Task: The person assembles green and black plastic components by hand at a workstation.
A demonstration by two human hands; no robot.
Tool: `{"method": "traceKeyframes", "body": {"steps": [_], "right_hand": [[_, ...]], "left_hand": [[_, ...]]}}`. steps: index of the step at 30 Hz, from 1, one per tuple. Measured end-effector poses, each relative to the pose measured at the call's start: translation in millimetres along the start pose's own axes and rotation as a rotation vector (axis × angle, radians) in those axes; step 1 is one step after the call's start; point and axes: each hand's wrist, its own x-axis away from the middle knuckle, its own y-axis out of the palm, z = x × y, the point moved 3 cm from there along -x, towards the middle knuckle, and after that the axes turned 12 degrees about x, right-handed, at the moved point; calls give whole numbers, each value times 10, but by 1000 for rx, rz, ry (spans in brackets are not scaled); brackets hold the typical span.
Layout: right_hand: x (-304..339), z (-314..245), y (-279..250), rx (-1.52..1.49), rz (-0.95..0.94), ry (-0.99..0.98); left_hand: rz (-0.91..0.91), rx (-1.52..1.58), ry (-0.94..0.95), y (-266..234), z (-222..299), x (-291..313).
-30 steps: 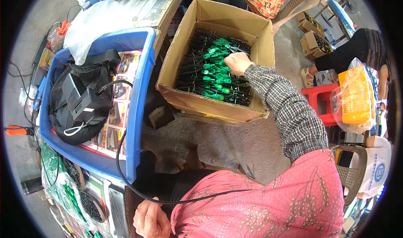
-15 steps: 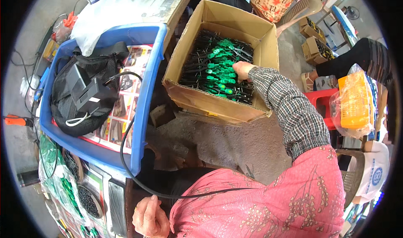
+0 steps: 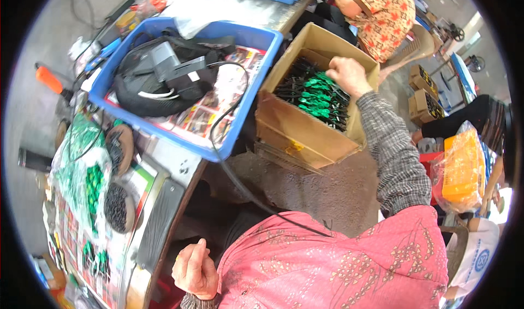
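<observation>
Resting near the body, left hand (image 3: 195,269) sits loosely curled at the near edge of the tabletop (image 3: 180,167), fingers folded in; nothing visible in its grip, though the palm side is hidden. It looks parked while the other arm works.

Left of it, on the tabletop: round dishes of small black parts (image 3: 115,206) and a clear bag of green parts (image 3: 82,172), set close to the seat, likely for easy reach. A flat dark pad (image 3: 158,224) lies along the tabletop's near edge.

Farther out, a blue plastic bin (image 3: 248,107) holds a black bag with a grey device (image 3: 164,72) on top of printed sheets. A black cable (image 3: 229,172) runs from the bin down over its rim toward the person's lap.

Right of the bin, on the floor, an open cardboard box (image 3: 297,129) stands tilted against the tabletop's side, its mouth turned toward the person, so the contents face the reaching arm. Inside: a heap of green and black small parts (image 3: 314,93). Right hand (image 3: 347,75), arm in a checked sleeve stretched long, is down on the heap at the box's far-right corner, fingers bent in over the parts; whether it has any pinched, cannot tell.

Far right: an orange bagged bundle (image 3: 463,167). Far side, another person in an orange patterned top (image 3: 382,9) sits at their own work.
</observation>
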Motion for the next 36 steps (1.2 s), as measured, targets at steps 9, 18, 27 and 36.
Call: {"method": "traceKeyframes", "body": {"steps": [9,18,27,36], "right_hand": [[170,-2212,-2236,-490,394,-598],[1030,-4583,-2966,-702,206,-1394],[1794,-6430,-2592,-738,161,-1712],[2071,-7236,-2145,-571,74,-1531]], "left_hand": [[196,5,25,-523,73,363],[471,-189,-120,-1238,-14,1108],[683,-204,-335,-1713,-125,1630],[780,-186,-391,-1927,-263,1853]]}}
